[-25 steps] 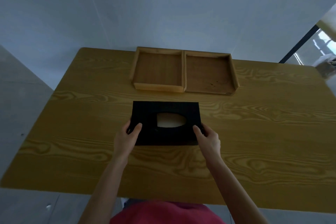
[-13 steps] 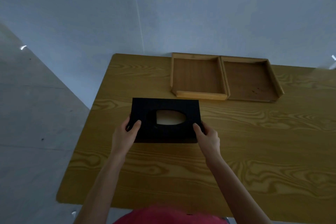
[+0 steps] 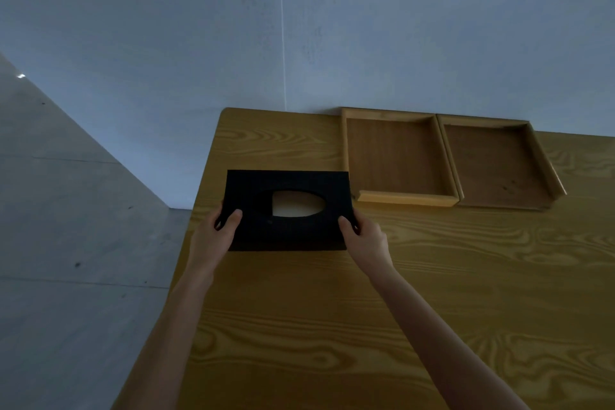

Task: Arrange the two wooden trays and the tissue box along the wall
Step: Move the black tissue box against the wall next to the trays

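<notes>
A: Biggest first?

B: Grey wall (image 3: 332, 27) across the top, w/ a thin pale vertical line down it. Grey floor (image 3: 66, 243) on the left. Then the wooden table (image 3: 432, 293), strong grain, its far edge right at the wall.

A: Trays?

B: 2 wooden trays at the back, side by side & touching, both up against the wall. Left tray (image 3: 392, 156) has a lighter front lip; right tray (image 3: 492, 163) is darker w/ a raised right rim. Both look bare inside.

A: Tissue box?

B: Black tissue box (image 3: 286, 183), near the table's left edge, just left of the left tray & nearer the person than the trays' back edge. Its right far corner overlaps the left tray's near corner in view; can't tell if they touch. Can't tell either if it's resting on the table or lifted. Oval opening on top, pale tissue showing inside.

A: Hands?

B: Left hand (image 3: 216, 236) grips the box's near-left corner, thumb on top. Right hand (image 3: 366, 240) grips the near-right corner, thumb on top too. Both arms bare.

A: Any writing, logos?

B: None readable on box or trays; light's dim.
</notes>
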